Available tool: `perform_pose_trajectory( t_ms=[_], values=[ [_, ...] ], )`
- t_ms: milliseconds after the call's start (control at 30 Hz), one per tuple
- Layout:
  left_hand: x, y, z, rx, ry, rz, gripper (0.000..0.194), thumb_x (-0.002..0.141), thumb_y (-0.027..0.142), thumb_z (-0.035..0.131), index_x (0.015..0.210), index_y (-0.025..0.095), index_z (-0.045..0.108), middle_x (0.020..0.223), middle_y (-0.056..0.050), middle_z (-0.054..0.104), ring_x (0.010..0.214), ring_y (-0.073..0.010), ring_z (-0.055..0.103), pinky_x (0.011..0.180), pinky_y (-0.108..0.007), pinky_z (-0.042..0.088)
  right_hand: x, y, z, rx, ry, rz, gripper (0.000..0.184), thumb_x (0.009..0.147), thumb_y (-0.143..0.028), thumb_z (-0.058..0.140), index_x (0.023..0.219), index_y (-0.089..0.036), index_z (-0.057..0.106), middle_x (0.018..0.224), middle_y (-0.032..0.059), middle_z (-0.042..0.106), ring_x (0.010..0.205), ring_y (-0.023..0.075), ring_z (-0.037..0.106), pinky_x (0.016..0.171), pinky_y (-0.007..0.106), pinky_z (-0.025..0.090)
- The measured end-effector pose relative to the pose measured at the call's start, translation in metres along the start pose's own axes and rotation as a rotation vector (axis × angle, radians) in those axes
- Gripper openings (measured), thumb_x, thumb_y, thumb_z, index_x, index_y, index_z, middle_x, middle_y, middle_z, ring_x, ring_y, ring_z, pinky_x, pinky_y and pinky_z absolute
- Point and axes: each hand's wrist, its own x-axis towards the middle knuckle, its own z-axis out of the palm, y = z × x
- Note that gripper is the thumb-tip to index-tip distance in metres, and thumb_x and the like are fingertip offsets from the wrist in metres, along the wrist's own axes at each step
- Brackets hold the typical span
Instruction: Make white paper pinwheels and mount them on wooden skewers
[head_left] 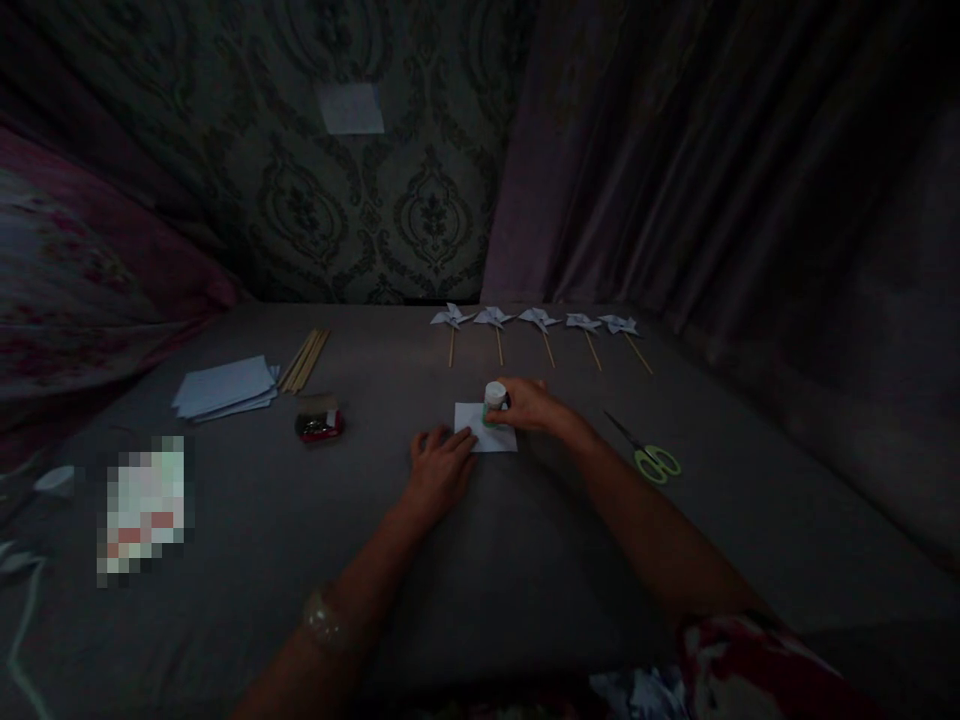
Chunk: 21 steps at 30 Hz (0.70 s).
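A small square of white paper [500, 442] lies flat on the grey cloth in front of me. My right hand [525, 403] is closed around a small upright bottle [494, 394], white at the top and green lower down, held over the paper. Its lower end is partly hidden by my fingers, so I cannot tell whether it touches the sheet. My left hand [441, 466] rests palm down with its fingers spread, the fingertips on the paper's left edge.
Several paper pinwheels [538, 320] on sticks lie along the back. Green-handled scissors [651, 460] are at right. To the left sit a paper stack [227, 387], wooden sticks [306, 360], an open red box [319, 424] of small metal pieces, and a blurred-out packet [146, 505].
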Motion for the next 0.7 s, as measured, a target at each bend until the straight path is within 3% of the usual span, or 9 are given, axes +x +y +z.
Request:
perform_pose_trajectory(
  t_ms=[300,567,700],
  values=[
    [0.0,0.0,0.003,-0.002,-0.001,-0.002,0.037,0.092,0.031,0.037,0.124,0.024,0.054,0.133,-0.005,0.055,0.121,-0.032,0.043,0.097,-0.055,0.028,-0.013,-0.02,0.028,-0.079,0.256,0.14,0.034,0.079,-0.044,0.059,0.096,-0.014,0.061,0.089,0.0118,0.07,0.086,0.0244,0.062,0.085,0.038,0.029],
    [0.001,0.001,0.002,-0.005,0.0,0.003,0.037,0.092,0.031,0.037,0.124,0.025,0.054,0.131,-0.006,0.056,0.12,-0.0313,0.043,0.097,-0.055,0.028,-0.005,-0.001,0.014,0.09,0.091,-0.05,0.022,0.073,-0.035,0.066,0.088,-0.019,0.063,0.078,0.0001,0.067,0.075,0.0175,0.061,0.076,0.03,0.03],
    [0.001,0.003,-0.001,-0.006,-0.018,-0.017,0.037,0.092,0.03,0.037,0.124,0.025,0.055,0.131,-0.006,0.056,0.121,-0.0318,0.043,0.097,-0.056,0.028,-0.005,-0.011,0.026,0.002,0.207,0.056,0.029,0.076,-0.042,0.061,0.091,-0.018,0.062,0.087,0.0061,0.07,0.085,0.0223,0.062,0.082,0.036,0.029]
  ],
)
